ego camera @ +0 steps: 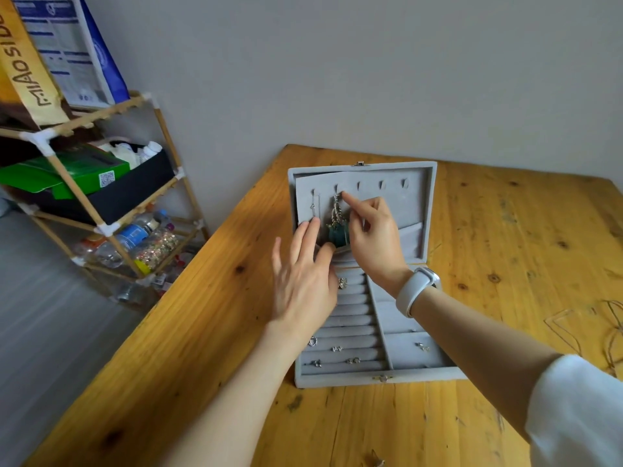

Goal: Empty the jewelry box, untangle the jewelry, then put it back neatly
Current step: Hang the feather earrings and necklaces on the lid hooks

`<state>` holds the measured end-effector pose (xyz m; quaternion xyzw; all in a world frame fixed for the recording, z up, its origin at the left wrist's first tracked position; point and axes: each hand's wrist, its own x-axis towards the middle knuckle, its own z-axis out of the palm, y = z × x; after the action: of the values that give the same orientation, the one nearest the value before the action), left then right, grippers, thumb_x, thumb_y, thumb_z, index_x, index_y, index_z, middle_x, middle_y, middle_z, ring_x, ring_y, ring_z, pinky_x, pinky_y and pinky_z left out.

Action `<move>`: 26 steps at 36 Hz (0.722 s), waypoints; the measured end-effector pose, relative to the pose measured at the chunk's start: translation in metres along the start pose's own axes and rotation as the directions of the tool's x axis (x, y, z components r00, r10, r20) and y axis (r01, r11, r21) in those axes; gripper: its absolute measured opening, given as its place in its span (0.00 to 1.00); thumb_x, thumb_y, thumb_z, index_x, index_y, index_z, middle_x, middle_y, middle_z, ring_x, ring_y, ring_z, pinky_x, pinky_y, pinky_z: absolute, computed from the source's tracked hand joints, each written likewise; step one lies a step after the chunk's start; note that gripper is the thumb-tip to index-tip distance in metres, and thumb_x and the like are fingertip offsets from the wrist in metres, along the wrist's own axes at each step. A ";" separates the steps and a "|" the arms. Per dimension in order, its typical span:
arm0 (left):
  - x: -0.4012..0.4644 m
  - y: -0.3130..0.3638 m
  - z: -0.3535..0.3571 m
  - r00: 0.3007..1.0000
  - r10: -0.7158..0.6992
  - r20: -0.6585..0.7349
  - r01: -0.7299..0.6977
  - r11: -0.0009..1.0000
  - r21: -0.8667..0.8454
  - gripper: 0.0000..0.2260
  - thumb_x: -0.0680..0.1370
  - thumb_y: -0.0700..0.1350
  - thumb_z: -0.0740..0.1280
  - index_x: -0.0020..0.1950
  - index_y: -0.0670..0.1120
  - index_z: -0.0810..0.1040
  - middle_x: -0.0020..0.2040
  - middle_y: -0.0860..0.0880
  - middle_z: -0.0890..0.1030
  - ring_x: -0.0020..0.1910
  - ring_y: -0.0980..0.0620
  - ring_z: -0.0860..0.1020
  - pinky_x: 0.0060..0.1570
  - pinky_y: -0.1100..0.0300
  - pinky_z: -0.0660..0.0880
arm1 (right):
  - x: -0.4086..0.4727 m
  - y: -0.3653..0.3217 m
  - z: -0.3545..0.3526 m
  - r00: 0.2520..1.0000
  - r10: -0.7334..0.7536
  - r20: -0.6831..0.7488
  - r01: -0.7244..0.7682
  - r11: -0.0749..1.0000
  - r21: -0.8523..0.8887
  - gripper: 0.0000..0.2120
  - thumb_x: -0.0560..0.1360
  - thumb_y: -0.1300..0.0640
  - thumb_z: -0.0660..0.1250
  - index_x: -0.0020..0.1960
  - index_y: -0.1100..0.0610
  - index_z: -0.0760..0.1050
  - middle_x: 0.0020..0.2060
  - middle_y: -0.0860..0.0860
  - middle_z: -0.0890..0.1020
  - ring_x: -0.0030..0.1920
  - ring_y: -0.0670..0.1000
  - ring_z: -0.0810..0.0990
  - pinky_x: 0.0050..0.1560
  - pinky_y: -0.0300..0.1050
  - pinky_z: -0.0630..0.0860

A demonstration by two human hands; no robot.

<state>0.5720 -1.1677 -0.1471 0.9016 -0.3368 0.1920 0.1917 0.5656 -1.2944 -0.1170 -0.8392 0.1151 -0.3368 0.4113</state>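
Note:
A grey velvet jewelry box lies open on the wooden table, lid flat toward the wall. A chain with a dark green pendant hangs from a hook on the lid panel. My right hand pinches the top of that chain at the hook, forefinger stretched out. My left hand rests with spread fingers on the lid's lower edge, fingertips beside the pendant. A thin silver necklace hangs on the leftmost hook. Several rings sit in the ring rolls of the base.
Thin gold chains lie loose on the table at the right edge. A bamboo shelf with bottles, boxes and bags stands on the floor to the left. The wall runs just behind the box.

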 end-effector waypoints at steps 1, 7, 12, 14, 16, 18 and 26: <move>0.000 0.001 -0.001 1.000 -0.008 0.014 0.008 1.000 0.001 0.14 0.71 0.40 0.66 0.57 0.43 0.76 0.73 0.42 0.61 0.74 0.47 0.56 0.69 0.40 0.51 | -0.003 0.000 -0.003 1.000 0.000 0.000 0.000 1.000 0.012 0.18 0.77 0.65 0.57 0.64 0.56 0.72 0.43 0.49 0.69 0.44 0.47 0.71 0.48 0.40 0.71; -0.003 0.020 -0.008 0.993 -0.083 0.084 0.085 0.996 -0.029 0.21 0.76 0.45 0.61 0.69 0.46 0.66 0.76 0.47 0.53 0.75 0.49 0.46 0.71 0.44 0.43 | -0.036 0.008 -0.041 0.999 -0.010 -0.030 0.011 0.999 0.046 0.15 0.76 0.67 0.58 0.60 0.57 0.74 0.44 0.48 0.71 0.40 0.42 0.74 0.41 0.25 0.67; -0.027 0.068 -0.005 0.994 -0.051 0.093 0.063 0.990 -0.126 0.20 0.75 0.45 0.63 0.67 0.44 0.70 0.72 0.44 0.64 0.73 0.46 0.57 0.69 0.43 0.53 | -0.089 0.029 -0.096 0.997 0.068 -0.032 -0.069 0.997 -0.019 0.13 0.75 0.67 0.59 0.54 0.56 0.77 0.43 0.49 0.75 0.41 0.41 0.75 0.42 0.28 0.68; -0.039 0.093 0.001 0.992 -0.001 0.124 0.025 0.982 -0.185 0.19 0.75 0.44 0.64 0.65 0.43 0.72 0.69 0.43 0.68 0.69 0.44 0.63 0.67 0.44 0.58 | -0.112 0.039 -0.121 0.992 0.114 -0.045 -0.117 0.991 -0.067 0.14 0.75 0.68 0.59 0.53 0.55 0.77 0.42 0.51 0.77 0.42 0.47 0.76 0.43 0.33 0.69; -0.051 0.119 0.008 0.986 0.070 0.154 -0.031 0.969 -0.243 0.17 0.75 0.44 0.63 0.63 0.42 0.73 0.66 0.43 0.71 0.66 0.44 0.67 0.64 0.47 0.63 | -0.133 0.048 -0.148 0.985 0.164 -0.048 -0.168 0.980 -0.106 0.13 0.75 0.68 0.59 0.52 0.55 0.77 0.43 0.51 0.77 0.44 0.49 0.77 0.43 0.36 0.70; -0.059 0.145 0.017 0.975 0.146 0.168 -0.091 0.951 -0.296 0.16 0.75 0.43 0.63 0.62 0.42 0.74 0.65 0.43 0.73 0.65 0.44 0.69 0.62 0.49 0.65 | -0.149 0.057 -0.175 0.976 0.209 -0.054 -0.215 0.964 -0.155 0.12 0.75 0.67 0.59 0.53 0.55 0.77 0.43 0.50 0.77 0.45 0.49 0.77 0.45 0.38 0.72; -0.060 0.219 0.058 0.876 0.339 0.344 -0.243 0.925 -0.292 0.20 0.79 0.47 0.57 0.71 0.44 0.63 0.73 0.45 0.63 0.73 0.47 0.57 0.70 0.52 0.56 | -0.149 0.110 -0.265 0.929 0.339 -0.150 -0.367 0.783 -0.502 0.11 0.77 0.60 0.59 0.57 0.58 0.75 0.51 0.55 0.77 0.52 0.54 0.73 0.50 0.47 0.71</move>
<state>0.3935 -1.3166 -0.1771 0.8302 -0.5213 -0.0057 0.1973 0.2888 -1.4569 -0.1562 -0.8732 0.3676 -0.2316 0.2209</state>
